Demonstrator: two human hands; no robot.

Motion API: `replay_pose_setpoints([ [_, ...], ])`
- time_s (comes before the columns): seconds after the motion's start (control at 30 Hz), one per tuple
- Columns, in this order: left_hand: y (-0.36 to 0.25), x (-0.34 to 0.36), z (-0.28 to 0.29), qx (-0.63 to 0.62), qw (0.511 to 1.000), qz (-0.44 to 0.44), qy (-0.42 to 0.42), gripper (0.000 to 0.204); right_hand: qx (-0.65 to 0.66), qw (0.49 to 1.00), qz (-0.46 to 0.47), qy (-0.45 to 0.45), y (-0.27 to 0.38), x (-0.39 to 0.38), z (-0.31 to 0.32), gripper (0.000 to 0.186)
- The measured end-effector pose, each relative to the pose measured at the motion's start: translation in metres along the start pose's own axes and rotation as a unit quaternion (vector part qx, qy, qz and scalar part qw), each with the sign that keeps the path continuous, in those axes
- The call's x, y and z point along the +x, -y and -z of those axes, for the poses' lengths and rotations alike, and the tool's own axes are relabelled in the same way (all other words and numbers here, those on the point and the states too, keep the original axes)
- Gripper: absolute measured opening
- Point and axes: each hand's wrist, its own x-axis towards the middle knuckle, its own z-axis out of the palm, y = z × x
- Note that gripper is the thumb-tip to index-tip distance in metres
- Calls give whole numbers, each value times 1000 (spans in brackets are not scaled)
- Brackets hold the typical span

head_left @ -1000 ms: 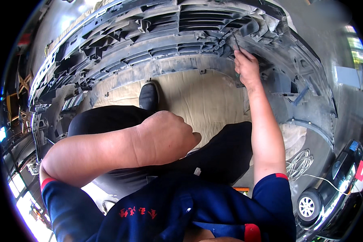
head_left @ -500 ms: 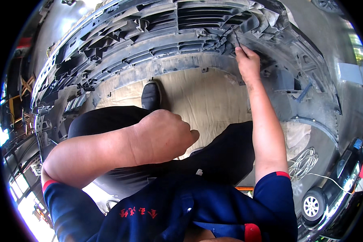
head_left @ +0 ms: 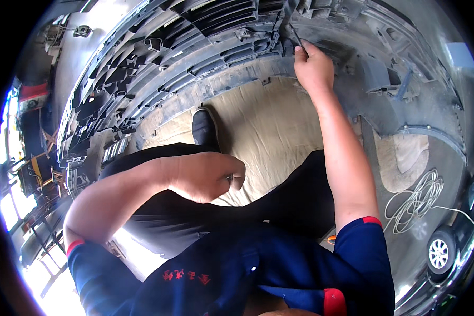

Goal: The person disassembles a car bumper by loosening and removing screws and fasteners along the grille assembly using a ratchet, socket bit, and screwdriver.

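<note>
My right hand (head_left: pixel 315 68) reaches forward and grips a slim dark rod-like tool (head_left: pixel 297 39), perhaps a screwdriver. Its thin end points at the inner side of a large dark car bumper (head_left: pixel 347 32), beside the slatted grille (head_left: pixel 221 20). Whether the tip touches is too small to tell. Held over my lap, my left hand (head_left: pixel 208 176) is curled closed. A small dark spot shows between its fingers, but what it holds, if anything, cannot be made out.
The bumper curves round in front of me on a beige cloth (head_left: pixel 268 126), where my dark shoe (head_left: pixel 204 127) rests. To the right lie a coiled pale cable (head_left: pixel 418 203) and a light cloth (head_left: pixel 405 158), near a black car's wheel (head_left: pixel 440 253). Racks and clutter stand far left.
The view has shifted, so the bumper sits differently in it. My left fist has turned, with its fingers now curled downward. The right hand still holds the tool at the grille's edge.
</note>
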Motion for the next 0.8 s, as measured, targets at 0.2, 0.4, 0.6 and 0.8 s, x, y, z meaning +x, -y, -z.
replay_pose_setpoints([
  [0.2,8,64,19,-149,973,172,45,24,196,980,17,22,-47,-20,15,29],
  [0.4,116,208,27,-150,963,104,-199,28,445,862,-201,139,-85,-61,-10,17],
  [0.6,163,314,-18,-674,670,-1,-310,29,408,864,-247,158,-109,-72,-15,17],
  [0.8,187,300,-12,-671,652,-25,-351,29,359,874,-238,227,-88,-85,-14,25],
])
